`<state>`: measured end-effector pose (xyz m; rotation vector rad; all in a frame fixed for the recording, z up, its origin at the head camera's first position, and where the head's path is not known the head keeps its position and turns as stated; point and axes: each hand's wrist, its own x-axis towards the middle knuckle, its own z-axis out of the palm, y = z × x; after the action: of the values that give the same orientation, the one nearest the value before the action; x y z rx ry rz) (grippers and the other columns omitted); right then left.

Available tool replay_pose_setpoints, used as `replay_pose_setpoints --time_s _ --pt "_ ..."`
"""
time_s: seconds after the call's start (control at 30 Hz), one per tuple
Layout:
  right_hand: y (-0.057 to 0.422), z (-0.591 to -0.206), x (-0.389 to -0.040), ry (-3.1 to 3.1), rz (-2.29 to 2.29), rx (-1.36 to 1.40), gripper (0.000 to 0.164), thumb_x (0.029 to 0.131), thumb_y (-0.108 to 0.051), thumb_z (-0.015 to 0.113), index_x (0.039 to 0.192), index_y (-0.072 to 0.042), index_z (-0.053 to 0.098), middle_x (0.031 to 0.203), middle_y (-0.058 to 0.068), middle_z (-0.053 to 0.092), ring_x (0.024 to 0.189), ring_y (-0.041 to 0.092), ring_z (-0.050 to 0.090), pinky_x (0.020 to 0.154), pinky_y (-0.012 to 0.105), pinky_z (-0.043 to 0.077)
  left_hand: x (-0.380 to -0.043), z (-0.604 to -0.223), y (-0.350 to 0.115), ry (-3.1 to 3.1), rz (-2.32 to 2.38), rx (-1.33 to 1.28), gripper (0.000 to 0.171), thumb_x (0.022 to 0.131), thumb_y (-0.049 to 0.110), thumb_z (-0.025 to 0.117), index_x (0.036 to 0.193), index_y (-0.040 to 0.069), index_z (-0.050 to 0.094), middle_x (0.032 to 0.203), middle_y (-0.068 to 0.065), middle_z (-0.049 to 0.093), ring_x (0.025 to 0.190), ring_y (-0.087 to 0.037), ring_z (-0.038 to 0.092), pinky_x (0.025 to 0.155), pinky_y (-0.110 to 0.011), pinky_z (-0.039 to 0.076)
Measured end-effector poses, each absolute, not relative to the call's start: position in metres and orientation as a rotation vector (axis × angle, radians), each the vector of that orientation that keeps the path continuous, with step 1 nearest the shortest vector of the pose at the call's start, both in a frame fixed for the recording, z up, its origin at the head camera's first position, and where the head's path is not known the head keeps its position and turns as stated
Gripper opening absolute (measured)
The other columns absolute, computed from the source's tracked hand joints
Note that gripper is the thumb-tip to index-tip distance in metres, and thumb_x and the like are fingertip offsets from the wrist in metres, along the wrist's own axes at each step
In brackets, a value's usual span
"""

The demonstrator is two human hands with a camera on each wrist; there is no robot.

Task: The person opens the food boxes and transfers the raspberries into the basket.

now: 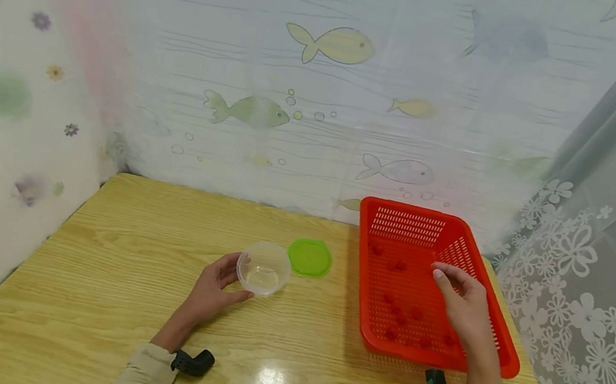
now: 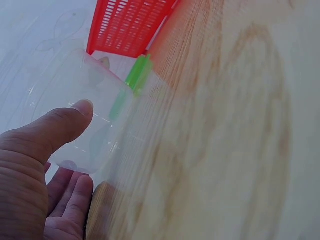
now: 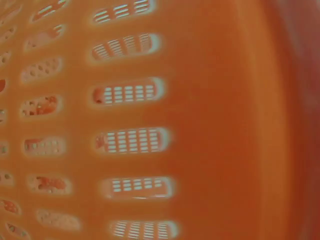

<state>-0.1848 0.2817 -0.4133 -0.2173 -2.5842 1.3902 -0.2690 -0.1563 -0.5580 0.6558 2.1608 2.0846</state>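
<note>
In the head view my left hand (image 1: 213, 292) holds a clear round plastic container (image 1: 264, 273) by its left side. Its thumb lies along the near wall in the left wrist view, with the curled fingers (image 2: 75, 197) beneath. No contents show inside the container. A green lid (image 1: 310, 258) lies on the table just right of it. My right hand (image 1: 466, 307) is over a red plastic basket (image 1: 361, 282), thumb and index fingertips close together. Whether something small sits between them is unclear. Several small red round pieces (image 1: 416, 313) lie scattered on the basket floor.
The basket has slotted walls, seen close up in the right wrist view (image 3: 210, 125), and a raised rim. Under everything is a wood-grain table (image 1: 140, 245). A fish-patterned curtain (image 1: 325, 86) hangs behind it, and lace (image 1: 586, 320) runs along the right.
</note>
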Motion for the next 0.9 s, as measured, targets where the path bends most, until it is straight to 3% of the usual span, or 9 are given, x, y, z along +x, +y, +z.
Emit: replay_pose_setpoints --time_s 0.23,0.43,0.57,0.7,0.77,0.9 --pt "0.285 -0.417 -0.183 -2.577 1.32 -0.217 0.046 0.108 -0.033 0.049 0.141 -0.003 0.058 0.139 0.017 0.057 0.11 0.005 0.049 0.091 0.015 0.043 -0.269 -0.559 -0.156 2.164 2.084 0.667 0.076 0.082 -0.008 0.081 0.148 -0.005 0.043 0.145 -0.03 0.049 0.132 -0.048 0.051 0.098 -0.019 0.053" --pt "0.284 -0.418 -0.181 -2.577 1.313 -0.214 0.045 0.108 -0.033 0.051 0.141 -0.003 0.058 0.138 0.015 0.058 0.108 0.004 0.05 0.09 0.016 0.044 -0.27 -0.56 -0.157 2.163 2.082 0.657 0.077 0.081 -0.008 0.081 0.148 -0.004 0.043 0.146 -0.029 0.049 0.133 -0.048 0.05 0.097 -0.019 0.053" --pt "0.283 -0.418 -0.178 -2.591 1.359 -0.218 0.049 0.108 -0.037 0.05 0.142 -0.003 0.057 0.14 0.017 0.056 0.115 0.014 0.051 0.096 0.025 0.047 -0.271 -0.559 -0.156 2.187 2.063 0.661 0.081 0.08 -0.007 0.082 0.15 -0.002 0.042 0.147 -0.028 0.048 0.134 -0.047 0.05 0.098 -0.019 0.052" --pt "0.282 -0.418 -0.174 -2.616 1.465 -0.181 0.054 0.108 -0.041 0.048 0.143 -0.001 0.054 0.146 0.021 0.051 0.131 0.034 0.048 0.11 0.054 0.043 -0.271 -0.556 -0.153 2.215 2.024 0.649 0.089 0.079 -0.004 0.085 0.154 0.003 0.038 0.151 -0.025 0.045 0.137 -0.045 0.049 0.101 -0.022 0.052" --pt "0.281 -0.418 -0.171 -2.643 1.495 -0.136 0.054 0.108 -0.04 0.048 0.144 -0.001 0.053 0.149 0.023 0.049 0.136 0.04 0.044 0.112 0.063 0.039 -0.27 -0.554 -0.152 2.225 2.002 0.638 0.093 0.078 -0.001 0.086 0.156 0.005 0.035 0.153 -0.024 0.044 0.138 -0.043 0.048 0.104 -0.028 0.052" --pt "0.274 -0.419 -0.164 -2.71 1.464 -0.03 0.048 0.109 -0.036 0.049 0.143 -0.003 0.055 0.148 0.023 0.051 0.136 0.042 0.046 0.109 0.062 0.043 -0.266 -0.548 -0.158 2.249 1.971 0.649 0.099 0.079 0.002 0.087 0.159 0.005 0.029 0.157 -0.022 0.038 0.142 -0.043 0.043 0.109 -0.045 0.048"
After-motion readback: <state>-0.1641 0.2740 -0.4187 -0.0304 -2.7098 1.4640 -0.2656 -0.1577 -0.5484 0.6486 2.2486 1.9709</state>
